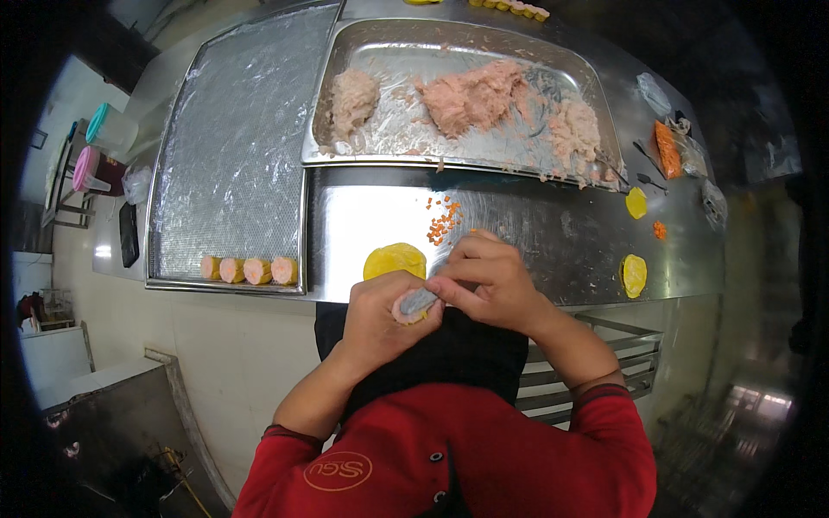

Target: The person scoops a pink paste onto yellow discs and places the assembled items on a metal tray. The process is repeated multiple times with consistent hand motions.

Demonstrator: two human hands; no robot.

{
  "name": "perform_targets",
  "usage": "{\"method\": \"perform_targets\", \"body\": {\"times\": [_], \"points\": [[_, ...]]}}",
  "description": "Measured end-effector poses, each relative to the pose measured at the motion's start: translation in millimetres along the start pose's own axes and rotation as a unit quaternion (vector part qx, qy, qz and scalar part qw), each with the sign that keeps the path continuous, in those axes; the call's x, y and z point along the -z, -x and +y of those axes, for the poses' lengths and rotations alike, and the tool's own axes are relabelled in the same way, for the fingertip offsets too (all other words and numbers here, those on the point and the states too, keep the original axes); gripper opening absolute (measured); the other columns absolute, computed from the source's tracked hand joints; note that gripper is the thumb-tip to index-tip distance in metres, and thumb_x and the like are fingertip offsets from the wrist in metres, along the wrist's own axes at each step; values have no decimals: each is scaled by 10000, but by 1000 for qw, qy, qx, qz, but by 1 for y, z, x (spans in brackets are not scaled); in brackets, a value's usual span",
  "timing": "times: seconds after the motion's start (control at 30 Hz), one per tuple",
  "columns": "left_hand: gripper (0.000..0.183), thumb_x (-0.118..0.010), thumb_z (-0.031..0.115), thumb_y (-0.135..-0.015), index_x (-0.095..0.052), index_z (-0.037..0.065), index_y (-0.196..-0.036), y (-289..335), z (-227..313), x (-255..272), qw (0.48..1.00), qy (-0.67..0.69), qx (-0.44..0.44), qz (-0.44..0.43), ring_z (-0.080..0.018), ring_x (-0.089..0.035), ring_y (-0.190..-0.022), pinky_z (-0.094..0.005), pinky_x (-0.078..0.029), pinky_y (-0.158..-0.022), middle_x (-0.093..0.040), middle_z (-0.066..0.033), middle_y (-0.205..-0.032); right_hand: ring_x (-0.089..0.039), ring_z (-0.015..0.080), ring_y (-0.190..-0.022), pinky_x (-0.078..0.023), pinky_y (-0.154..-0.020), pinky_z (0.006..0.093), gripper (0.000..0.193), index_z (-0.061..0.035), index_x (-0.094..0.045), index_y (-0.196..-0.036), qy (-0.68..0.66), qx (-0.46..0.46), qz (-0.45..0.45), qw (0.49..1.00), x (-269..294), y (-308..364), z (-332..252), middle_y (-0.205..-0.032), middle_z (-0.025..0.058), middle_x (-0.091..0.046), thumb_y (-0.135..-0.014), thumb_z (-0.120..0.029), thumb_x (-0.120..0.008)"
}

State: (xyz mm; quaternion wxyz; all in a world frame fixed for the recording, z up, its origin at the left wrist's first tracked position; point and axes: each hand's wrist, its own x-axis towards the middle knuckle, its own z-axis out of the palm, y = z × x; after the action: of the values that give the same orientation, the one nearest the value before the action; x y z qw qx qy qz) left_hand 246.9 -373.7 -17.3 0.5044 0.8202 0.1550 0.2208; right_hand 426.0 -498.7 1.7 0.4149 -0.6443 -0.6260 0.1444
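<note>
1. The left hand (pixel 380 312) curls its fingers closely round an open-topped dumpling (pixel 402 312), held in front of the steel table's (pixel 363 211) near edge.
2. The right hand (pixel 477 281) has thumb and fingers drawn together on a grey spreader (pixel 418 300) — its blade lies over the dumpling's pink filling.
3. Round yellow wrappers (pixel 395 261) lie just beyond the left hand; orange diced bits (pixel 442 221) are scattered farther back.
4. Four filled dumplings (pixel 257 271) line the near edge of the mesh-patterned tray (pixel 233 155) — beside a steel pan (pixel 397 95) holding pink mince (pixel 473 97).

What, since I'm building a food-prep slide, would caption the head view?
Left hand cups pink filling, right hand holds a grey tool to it; four yellow-sided pieces sit on a tray.
</note>
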Motion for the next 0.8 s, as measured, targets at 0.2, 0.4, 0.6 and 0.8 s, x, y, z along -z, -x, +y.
{"method": "perform_targets", "body": {"times": [0.2,0.4,0.6,0.8], "points": [[177,-860,78,-757,-706,38,-834,-4,2,0,1000,-2,0,5,-210,-731,-701,-327,-546,-646,-725,-102,-778,-593,227,-678,-433,-672,362,109,-89,-793,-831,32,-20,57,998,-2,3,-2,-749,50,-661,-828,-185,-844],[191,-867,98,-751,-709,33,-837,-5,-1,-1,999,-26,-7,37,-255,-734,-703,-341,-557,-657,-730,-125,-795,-602,221,-681,-432,-657,362,86,-85,-792,-828,25,-33,69,997,-7,3,-1,-755,47,-674,-829,-158,-837],[269,-880,90,-742,-739,26,-962,-5,-1,0,999,-45,17,1,-268,-755,-818,-339,-582,-759,-760,-140,-918,-624,225,-687,-467,-678,354,49,-57,-795,-847,40,-51,62,996,-6,7,-1,-770,64,-691,-847,-104,-810],[507,-847,33,-768,-677,28,-1245,-7,-7,5,997,38,-63,-19,-328,-710,-1052,-389,-559,-901,-700,-167,-1213,-638,222,-712,-466,-695,345,102,-44,-797,-847,-68,-142,74,985,11,16,5,-758,84,-685,-849,-142,-823]]}}
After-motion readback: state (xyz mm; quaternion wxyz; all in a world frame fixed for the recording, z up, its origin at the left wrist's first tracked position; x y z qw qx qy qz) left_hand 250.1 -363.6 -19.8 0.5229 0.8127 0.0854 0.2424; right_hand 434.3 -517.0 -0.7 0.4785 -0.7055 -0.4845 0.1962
